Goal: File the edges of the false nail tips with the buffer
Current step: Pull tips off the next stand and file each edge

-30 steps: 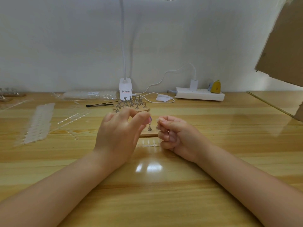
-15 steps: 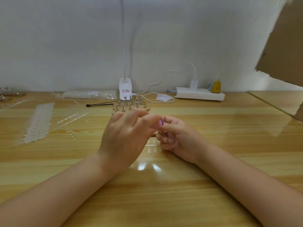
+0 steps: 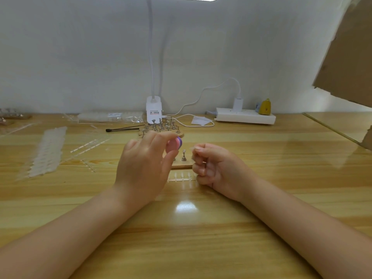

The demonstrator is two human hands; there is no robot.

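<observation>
Your left hand [image 3: 145, 168] pinches the small pink-and-purple round buffer [image 3: 174, 145]; your right hand [image 3: 213, 168] curls closed, seemingly round a clear false nail tip [image 3: 194, 150]. Filing under way: next, bring the buffer to the tip's edge.

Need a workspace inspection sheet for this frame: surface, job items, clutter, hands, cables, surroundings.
Surface: glossy light wooden table, lamp glare near the middle.
Job's things: round pink and purple buffer; small wooden stand with metal pegs; clear false nail tip strip in front of it; second wooden peg stand farther back.
Clutter: clear nail tip sheets; plastic bags; black thin tool.
Grippers: left hand pinches the buffer; right hand curled, contents too small to tell.
Cables: white cable runs to the white power strip.
Surroundings: white wall; white desk lamp base; brown cardboard at right.
</observation>
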